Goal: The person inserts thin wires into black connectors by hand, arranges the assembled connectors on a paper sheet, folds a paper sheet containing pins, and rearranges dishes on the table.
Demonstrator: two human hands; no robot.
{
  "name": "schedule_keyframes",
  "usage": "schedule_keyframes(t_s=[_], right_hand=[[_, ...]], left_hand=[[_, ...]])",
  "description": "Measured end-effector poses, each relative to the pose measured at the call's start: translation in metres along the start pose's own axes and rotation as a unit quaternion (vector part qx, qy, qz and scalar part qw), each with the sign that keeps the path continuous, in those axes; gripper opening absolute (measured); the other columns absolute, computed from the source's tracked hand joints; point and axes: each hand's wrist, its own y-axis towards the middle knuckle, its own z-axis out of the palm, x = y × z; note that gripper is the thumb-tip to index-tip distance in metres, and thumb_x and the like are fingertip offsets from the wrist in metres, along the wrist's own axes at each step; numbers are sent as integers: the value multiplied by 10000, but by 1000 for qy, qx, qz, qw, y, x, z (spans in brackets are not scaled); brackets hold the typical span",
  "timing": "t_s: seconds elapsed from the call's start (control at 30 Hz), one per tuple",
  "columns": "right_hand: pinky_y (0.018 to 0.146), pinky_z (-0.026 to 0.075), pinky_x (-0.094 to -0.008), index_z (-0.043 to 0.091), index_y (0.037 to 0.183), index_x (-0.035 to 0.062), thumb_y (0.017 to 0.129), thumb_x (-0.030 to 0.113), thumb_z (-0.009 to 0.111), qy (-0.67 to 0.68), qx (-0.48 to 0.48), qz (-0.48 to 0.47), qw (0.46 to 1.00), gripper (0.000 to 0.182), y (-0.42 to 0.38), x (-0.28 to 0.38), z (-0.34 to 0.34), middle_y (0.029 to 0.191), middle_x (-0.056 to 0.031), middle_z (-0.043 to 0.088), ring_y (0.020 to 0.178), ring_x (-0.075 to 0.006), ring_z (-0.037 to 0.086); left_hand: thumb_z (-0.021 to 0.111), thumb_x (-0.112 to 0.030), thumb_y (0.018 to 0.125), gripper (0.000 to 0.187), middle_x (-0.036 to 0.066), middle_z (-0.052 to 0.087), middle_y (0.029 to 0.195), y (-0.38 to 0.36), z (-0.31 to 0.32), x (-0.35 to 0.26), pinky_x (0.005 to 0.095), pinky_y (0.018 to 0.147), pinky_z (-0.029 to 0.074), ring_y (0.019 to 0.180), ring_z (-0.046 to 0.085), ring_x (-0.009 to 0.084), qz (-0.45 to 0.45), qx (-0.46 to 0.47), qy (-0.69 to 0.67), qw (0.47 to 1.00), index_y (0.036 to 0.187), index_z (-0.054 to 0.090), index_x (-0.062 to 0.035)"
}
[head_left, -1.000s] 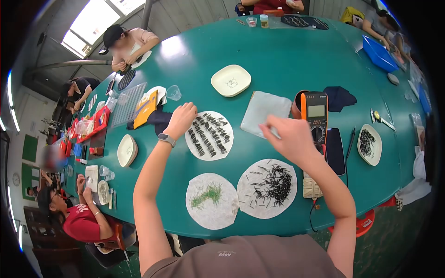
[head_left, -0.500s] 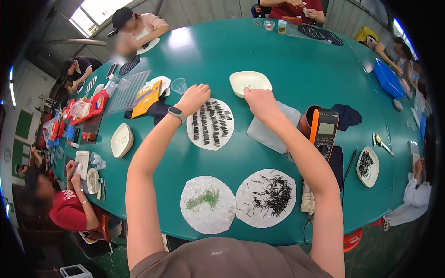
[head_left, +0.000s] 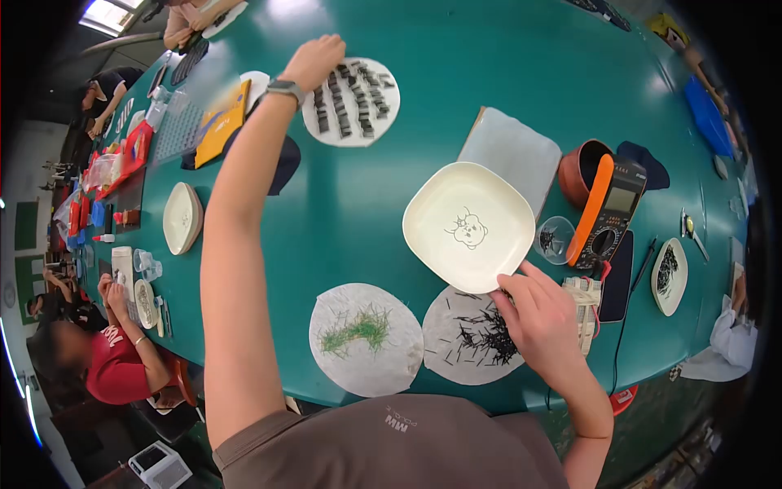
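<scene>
My right hand point(head_left: 544, 314) grips the near right edge of a cream square plate point(head_left: 440, 191) with rounded corners and a small line-drawn animal face. The plate is tilted slightly above the table, partly over a round white sheet point(head_left: 444, 359) bearing loose black sticks. Far out, my left hand point(head_left: 318, 63) has its fingers bent over the upper left edge of another round white sheet point(head_left: 352, 140), which carries rows of short black pieces. A third white sheet point(head_left: 366, 379) near my body holds thin green strands point(head_left: 358, 332).
Right of the plate are a grey pad point(head_left: 513, 151), a clear cup point(head_left: 556, 240), a brown pot point(head_left: 580, 175) and an orange multimeter point(head_left: 611, 212). A yellow envelope point(head_left: 221, 126) and stacked cream dishes point(head_left: 181, 218) lie left. Several people sit around the green table point(head_left: 358, 228).
My right hand has brought the cream plate from the far side toward my body. My left hand and the sheet with black rows have moved farther away. The view has shifted downward.
</scene>
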Motion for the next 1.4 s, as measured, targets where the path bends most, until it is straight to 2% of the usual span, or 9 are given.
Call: schedule_keyframes(t_s=[0.17, 0.2, 0.57, 0.73, 0.8, 0.83, 1.0, 1.2, 1.4], right_hand=[[739, 574, -388, 673, 1026, -52, 765, 40, 806, 13, 20, 51, 998, 307, -37, 6, 9, 918, -137, 679, 968, -344, 689], [742, 575, -391, 675, 1025, -53, 754, 36, 813, 12, 18, 52, 998, 317, -38, 7, 8, 914, -138, 676, 965, -350, 689], [759, 580, -409, 684, 1015, -53, 726, 20, 829, 9, -17, 72, 997, 332, -50, 6, 7, 896, -143, 670, 941, -371, 691], [748, 582, -403, 686, 1014, -38, 710, 11, 843, 21, -69, 57, 996, 346, -68, 12, 3, 886, -140, 683, 914, -377, 700], [745, 581, -404, 682, 1026, -35, 709, 4, 846, 24, -77, 54, 995, 359, -73, 12, 1, 893, -146, 688, 916, -380, 704], [744, 581, -404, 681, 1032, -34, 708, 0, 847, 26, -82, 51, 995, 366, -77, 13, -1, 897, -149, 691, 917, -382, 706], [766, 576, -406, 673, 1051, -28, 718, -46, 829, 27, -106, 64, 992, 368, -91, 19, -5, 931, -162, 703, 968, -391, 709], [847, 553, -383, 670, 1085, 10, 752, -71, 794, 24, -152, 83, 985, 364, -107, 25, -9, 1107, -204, 708, 1006, -361, 705], [868, 545, -393, 666, 1096, 11, 782, -48, 781, 19, -160, 89, 983, 339, -123, 21, -14, 1134, -209, 700, 1019, -363, 699]], left_hand=[[671, -31, 809, 143, 136, 702, 1024, 22, 20, 41, 351, 711, 534, 909, 690, 259, 18, 30, 123, 992, 948, 699, -13], [657, -36, 751, 163, 154, 648, 1053, 28, 44, 56, 445, 845, 523, 1028, 637, 345, -63, 55, 48, 995, 912, 686, -43], [593, -62, 834, 131, 172, 702, 962, 50, 67, 84, 446, 860, 528, 970, 669, 342, -151, -8, 46, 987, 872, 714, -27], [581, -110, 873, 173, 178, 661, 993, 59, -17, -8, 460, 844, 524, 979, 656, 351, -158, -11, -74, 985, 1002, 660, -25], [563, -207, 944, 223, 160, 609, 980, 53, -51, -67, 457, 857, 519, 1082, 632, 307, 36, -55, 12, 998, 1078, 624, -39], [535, -265, 988, 202, 147, 615, 1014, 52, -70, -106, 369, 921, 556, 1245, 577, 315, -59, -46, -210, 975, 1084, 647, -128], [642, -522, 921, 745, 178, 554, 1360, 44, -80, -220, 450, 1069, 409, 1286, 502, 336, 88, -49, -306, 947, 1462, 447, -48], [801, -672, 672, 1126, 183, 499, 1263, 43, -101, -220, 405, 984, 418, 1203, 442, 312, 11, 78, -341, 937, 1474, 427, 24], [818, -603, 727, 898, 235, 535, 1219, -17, -98, -195, 402, 941, 461, 1116, 538, 302, -186, 57, -453, 870, 1325, 559, 14]])
